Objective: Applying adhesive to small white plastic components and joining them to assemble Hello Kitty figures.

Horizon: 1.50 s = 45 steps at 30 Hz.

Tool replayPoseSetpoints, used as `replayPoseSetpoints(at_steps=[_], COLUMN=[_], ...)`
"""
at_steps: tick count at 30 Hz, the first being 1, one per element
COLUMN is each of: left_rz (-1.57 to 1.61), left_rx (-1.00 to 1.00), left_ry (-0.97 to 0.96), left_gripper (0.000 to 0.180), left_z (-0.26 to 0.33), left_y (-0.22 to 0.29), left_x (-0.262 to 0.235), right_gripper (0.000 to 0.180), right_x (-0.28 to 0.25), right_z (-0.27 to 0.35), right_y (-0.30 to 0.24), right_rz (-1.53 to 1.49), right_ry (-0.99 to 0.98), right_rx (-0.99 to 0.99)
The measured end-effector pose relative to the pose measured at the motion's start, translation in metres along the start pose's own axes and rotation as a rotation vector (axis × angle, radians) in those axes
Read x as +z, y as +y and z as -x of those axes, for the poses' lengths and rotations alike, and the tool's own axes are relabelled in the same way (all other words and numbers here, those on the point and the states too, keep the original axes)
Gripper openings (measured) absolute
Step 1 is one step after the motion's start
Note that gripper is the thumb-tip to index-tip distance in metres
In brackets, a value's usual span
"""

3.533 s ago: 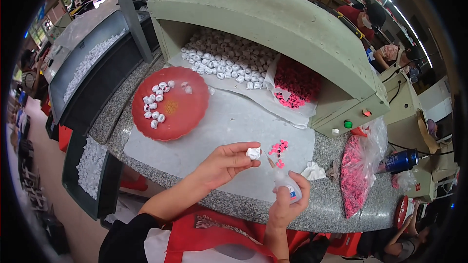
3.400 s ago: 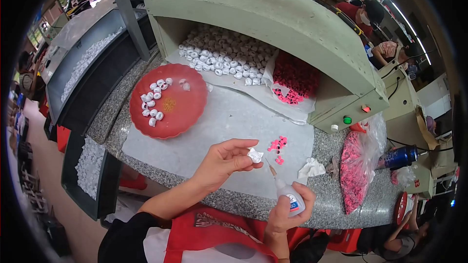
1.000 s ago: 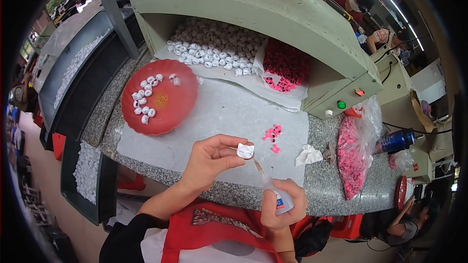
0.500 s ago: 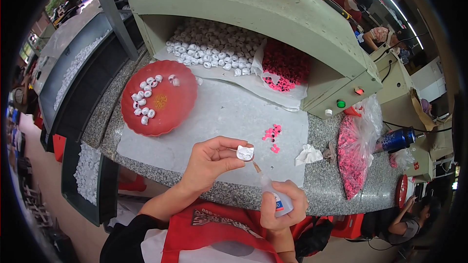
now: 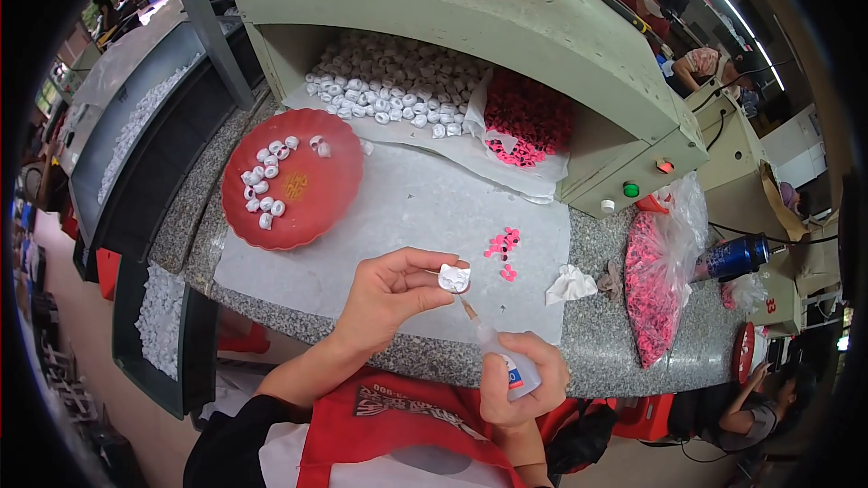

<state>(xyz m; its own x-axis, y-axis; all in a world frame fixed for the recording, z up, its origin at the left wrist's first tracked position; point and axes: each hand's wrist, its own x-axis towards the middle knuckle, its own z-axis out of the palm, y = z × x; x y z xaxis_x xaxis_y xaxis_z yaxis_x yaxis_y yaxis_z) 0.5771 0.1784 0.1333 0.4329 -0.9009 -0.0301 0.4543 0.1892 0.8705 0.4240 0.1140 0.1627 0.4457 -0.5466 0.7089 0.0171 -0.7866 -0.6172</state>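
Two bare hands work over the near edge of a white paper sheet [image 5: 398, 217] spread on a speckled grey stone counter [image 5: 597, 343], and everything else can be placed from that sheet. Just above its near edge, the left hand [image 5: 389, 294] pinches a small white moulded plastic piece [image 5: 454, 278] between thumb and fingertips, the other fingers curled loosely behind it. Below the near edge, off the counter, the right hand [image 5: 520, 389] is wrapped around a small clear squeeze bottle with a blue and red label [image 5: 506, 363], fingers pressed together round its body; its thin nozzle tip points up and meets the underside of the white piece. On the sheet's right part lies a little cluster of small pink plastic bits [image 5: 502, 248]. At the sheet's left corner sits a round red plastic dish [image 5: 298, 185] holding a few white pieces. Beyond the far edge, a pale green metal hood [image 5: 506, 27] shelters a heap of white pieces [image 5: 398, 90] and a heap of pink ones [image 5: 529, 122]. Right of the sheet lie a crumpled white tissue [image 5: 570, 285] and a clear bag of pink bits [image 5: 655, 294]
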Motion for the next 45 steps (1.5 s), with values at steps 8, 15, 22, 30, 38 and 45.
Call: replayPoseSetpoints(at_steps=[8,15,22,30,38,45], left_rz=[0.009,0.025,-0.028,-0.094,-0.261,-0.257], left_rx=[-0.011,-0.048,-0.01,0.164,0.38,0.29], left_ry=[0.044,0.02,0.089,0.032,0.033,-0.037], left_gripper=[0.034,0.033,0.033,0.03,0.028,0.031], left_z=[-0.007,-0.006,-0.003,-0.01,-0.003,0.006], left_y=[-0.015,-0.018,-0.022,-0.025,-0.025,-0.011], left_x=[-0.015,-0.009,-0.013,0.01,0.011,0.015], right_gripper=[0.025,0.024,0.025,0.012,0.01,0.014], right_x=[-0.004,0.023,0.024,0.013,0.021,0.022], right_z=[-0.004,0.008,-0.012,-0.017,-0.007,0.004], right_y=[0.049,0.17,0.141,0.034,0.032,0.036], right_rz=[-0.422,0.431,0.222,-0.634,-0.709,-0.664], right_ry=[0.23,-0.231,-0.259,-0.085,0.04,0.054], right_rx=[0.915,0.811,0.815,0.788,0.909,0.798])
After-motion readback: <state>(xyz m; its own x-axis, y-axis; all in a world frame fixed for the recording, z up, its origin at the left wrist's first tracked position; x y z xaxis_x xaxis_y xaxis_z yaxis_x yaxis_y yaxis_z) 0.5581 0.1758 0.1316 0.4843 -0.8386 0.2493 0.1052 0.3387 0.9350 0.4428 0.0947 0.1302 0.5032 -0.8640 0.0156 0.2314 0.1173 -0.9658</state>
